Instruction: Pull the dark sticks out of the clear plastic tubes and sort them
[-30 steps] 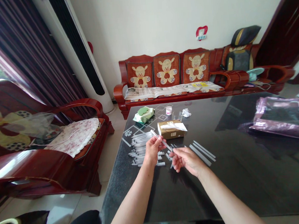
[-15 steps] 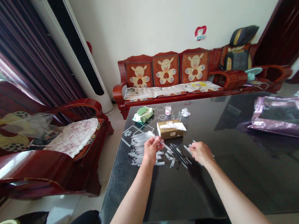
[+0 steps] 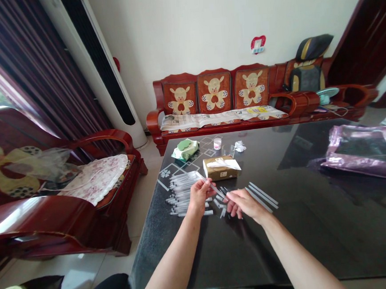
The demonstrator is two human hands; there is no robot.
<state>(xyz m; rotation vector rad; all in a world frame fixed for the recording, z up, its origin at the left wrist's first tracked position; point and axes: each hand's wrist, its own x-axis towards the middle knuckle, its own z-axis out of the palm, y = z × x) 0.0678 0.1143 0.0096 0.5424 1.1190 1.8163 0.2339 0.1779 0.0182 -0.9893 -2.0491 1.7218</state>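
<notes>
clear plastic tube [image 3: 212, 186] held over a black glass tabletop [image 3: 287, 244]

the left hand [image 3: 200, 197] holds the tube up above the tabletop, its fingers [image 3: 207, 189] clamped round the upper half. the tube slants down toward the right, its top end poking out above the left hand and its lower end meeting the right hand [image 3: 243, 203]. the right hand's fingers [image 3: 230, 198] are drawn together at that lower end; whatever they pinch there is too small to make out. both forearms reach in from the near edge of the tabletop.

just left of the left hand lies a heap of clear tubes [image 3: 182, 187], stacked roughly side by side. under and between the hands sit a few short pale pieces and thin dark sticks [image 3: 221, 201], scattered. to the right of the right hand lie three long grey tubes [image 3: 263, 196], close together and slanted. a cardboard box [image 3: 221, 169] with a white slip on top stands just behind the hands. farther back are a green pack of wipes [image 3: 186, 149], a small cup [image 3: 217, 143] and a crumpled white scrap [image 3: 240, 146]. a purple plastic bag [image 3: 363, 151] rests well apart on the right side.
</notes>
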